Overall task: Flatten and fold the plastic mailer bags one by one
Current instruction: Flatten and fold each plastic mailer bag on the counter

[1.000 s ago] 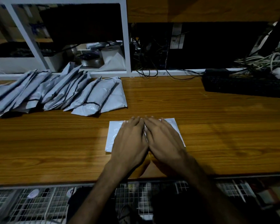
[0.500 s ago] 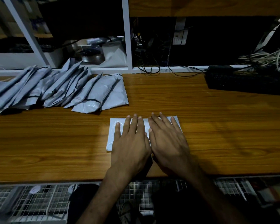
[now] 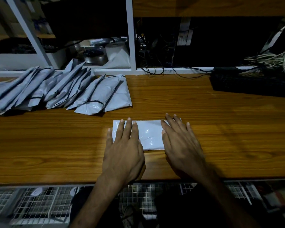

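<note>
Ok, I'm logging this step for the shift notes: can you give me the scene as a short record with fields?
surface: wooden desk
bag in work: white mailer bag, lying flat
left hand: fingers straight, pressing the bag's left end
right hand: fingers straight, pressing the bag's right end
finished pile: grey folded mailers, overlapping, rear left
also: black keyboard, rear right

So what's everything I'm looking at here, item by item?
mailer: one, white, flat on the desk under both hands.
folded mailers: a row, too overlapped to count, grey, far left of the desk.
desk: one, brown wood.
keyboard: one, black, far right of the desk.
cables: a tangle, pale, above the keyboard.
frame: white posts and rail behind the desk.
wire racks: white, below the desk's near edge.
left hand: fingers straight, pressing the mailer's left end.
right hand: fingers straight, pressing its right end.
</note>
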